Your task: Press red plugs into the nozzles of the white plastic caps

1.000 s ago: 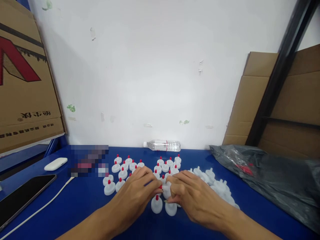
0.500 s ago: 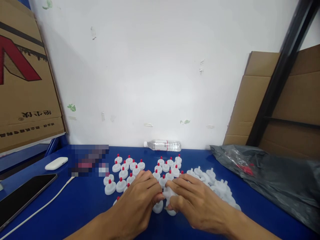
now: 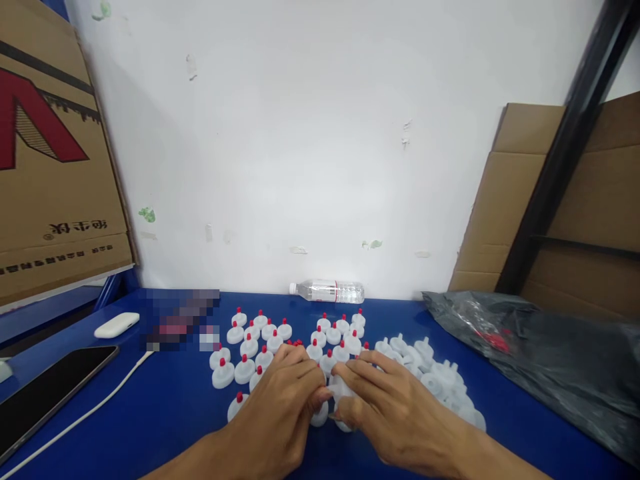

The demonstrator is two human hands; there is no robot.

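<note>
Low over the blue table, my right hand (image 3: 390,400) is closed around a white nozzle cap (image 3: 341,387), its spout pointing left. My left hand (image 3: 293,393) pinches the end of that spout. Whatever small piece sits in its fingertips is hidden. Around and behind both hands stand several white nozzle caps with red tips (image 3: 223,375). Right of my right hand lies a pile of white nozzle caps without red tips (image 3: 447,380). A few small red tips (image 3: 295,343) show just behind my left hand.
A clear bottle (image 3: 327,291) lies against the wall. To the left are a phone (image 3: 55,393), a white case (image 3: 117,325) and a white cable (image 3: 95,407). A dark plastic bag (image 3: 560,360) covers the right side. Cardboard boxes (image 3: 55,200) stand at both sides.
The view has shifted slightly. Both hands keep almost the same hold on the nozzle cap. A bit of red visible at my left fingertips before is now covered.
</note>
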